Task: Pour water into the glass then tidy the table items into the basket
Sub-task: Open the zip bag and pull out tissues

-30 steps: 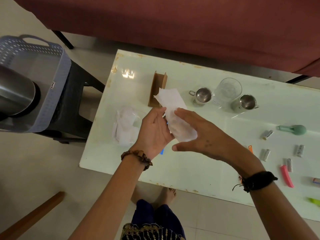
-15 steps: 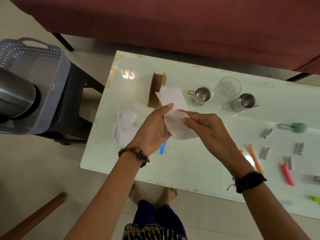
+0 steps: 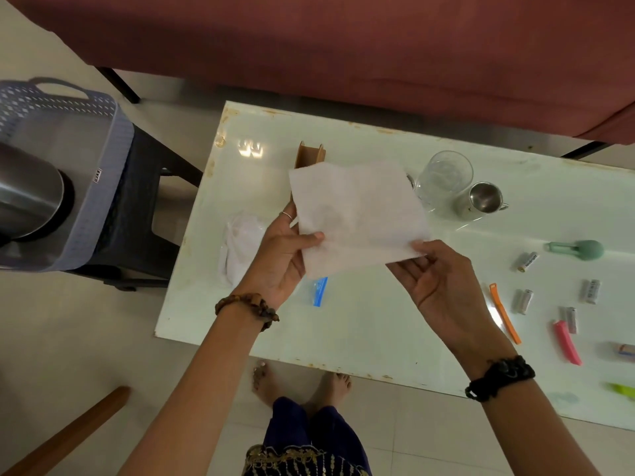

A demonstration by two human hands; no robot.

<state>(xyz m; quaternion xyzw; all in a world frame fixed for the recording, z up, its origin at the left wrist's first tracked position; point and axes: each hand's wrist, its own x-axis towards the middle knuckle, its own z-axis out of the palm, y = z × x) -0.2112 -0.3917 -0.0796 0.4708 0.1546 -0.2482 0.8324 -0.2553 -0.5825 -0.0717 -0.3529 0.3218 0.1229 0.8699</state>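
Both hands pinch a thin, creased white tissue (image 3: 357, 214) spread flat above the desk (image 3: 360, 324): left hand (image 3: 280, 255) its left edge, right hand (image 3: 436, 286) its near right corner.

white tissue (image 3: 357, 214), grey perforated basket (image 3: 103, 187)

Around the glass (image 3: 443, 176) there is little room. A steel cup (image 3: 482, 200) stands just beside it on the right, and the spread white tissue (image 3: 357, 214), held up by the left hand (image 3: 280, 255) and right hand (image 3: 434, 286), screens its left side (a second cup is mostly hidden behind it). Beyond the glass the table (image 3: 343, 324) lies bare to its far edge. Right and nearer from the glass, scattered batteries (image 3: 527, 261), an orange clip (image 3: 504, 312) and a pink clip (image 3: 567, 341) clutter the surface. Well left of it, past the table edge, the basket (image 3: 103, 187) is partly filled by a steel vessel (image 3: 27, 190).
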